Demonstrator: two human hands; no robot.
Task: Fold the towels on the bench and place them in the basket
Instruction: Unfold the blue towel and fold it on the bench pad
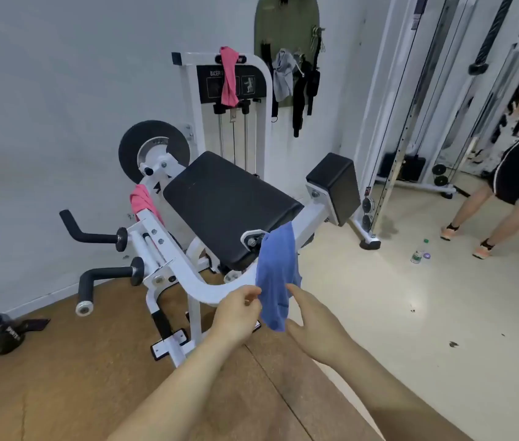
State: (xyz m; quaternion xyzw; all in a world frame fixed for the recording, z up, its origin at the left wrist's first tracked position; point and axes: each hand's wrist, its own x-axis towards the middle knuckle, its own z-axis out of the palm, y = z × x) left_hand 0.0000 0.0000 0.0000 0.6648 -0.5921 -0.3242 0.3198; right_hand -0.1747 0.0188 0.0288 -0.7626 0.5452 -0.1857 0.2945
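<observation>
- Left hand (238, 313) was pinching the left edge of the blue towel (277, 275), fingers closed on the cloth.
- Right hand (313, 326) was spread open just right of the towel, index finger touching its edge.
- The towel hung up from both hands, draped over the white frame of the biceps machine (188, 275), beside the black arm pad (226, 205).
- Two pink towels were farther off: one (143, 200) up-left on the frame, one (229, 76) atop the weight stack.

Blue towel on the gym machine

Left hand (235, 316) pinches the hanging blue towel (277, 278); right hand (312, 326) spreads beside it.
</observation>
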